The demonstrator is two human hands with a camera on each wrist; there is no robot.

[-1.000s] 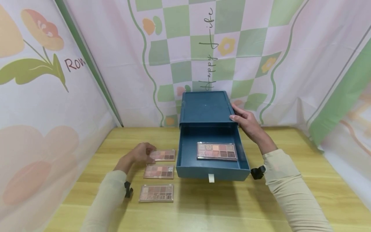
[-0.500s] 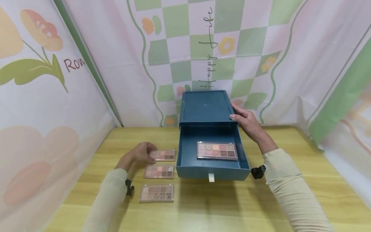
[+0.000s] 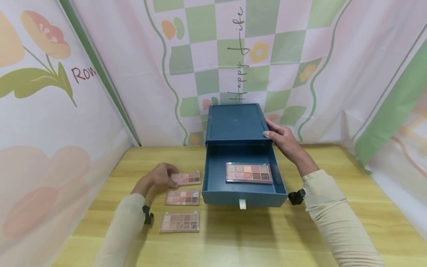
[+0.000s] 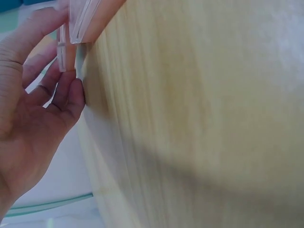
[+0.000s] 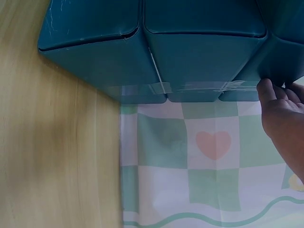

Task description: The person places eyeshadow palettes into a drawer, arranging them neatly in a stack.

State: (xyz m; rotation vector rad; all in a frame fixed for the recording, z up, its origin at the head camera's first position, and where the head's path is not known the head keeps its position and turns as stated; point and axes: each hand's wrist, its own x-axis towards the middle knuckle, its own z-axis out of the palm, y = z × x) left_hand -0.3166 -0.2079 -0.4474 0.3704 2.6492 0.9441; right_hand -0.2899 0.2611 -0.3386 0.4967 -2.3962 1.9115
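Note:
In the head view, my left hand [image 3: 160, 175] grips the left end of the farthest eyeshadow palette [image 3: 186, 178], beside the blue drawer box. The left wrist view has its clear edge [image 4: 61, 52] between thumb and fingers. Two more palettes lie nearer: a middle one [image 3: 182, 197] and a front one [image 3: 180, 221]. Another palette [image 3: 248, 173] lies in the pulled-out top drawer [image 3: 217, 181]. My right hand [image 3: 283, 142] rests on the right side of the drawer box [image 3: 237, 122], its thumb at the top edge. The right wrist view shows its fingers touching the top unit [image 5: 285, 52].
Below the top drawer, lower units [image 5: 204, 57] of the stack stand on the wooden table [image 3: 240, 244]. A white pull tab [image 3: 242, 204] hangs on the drawer front. A patterned curtain [image 3: 200, 74] closes off the back, and another [image 3: 66, 155] the left.

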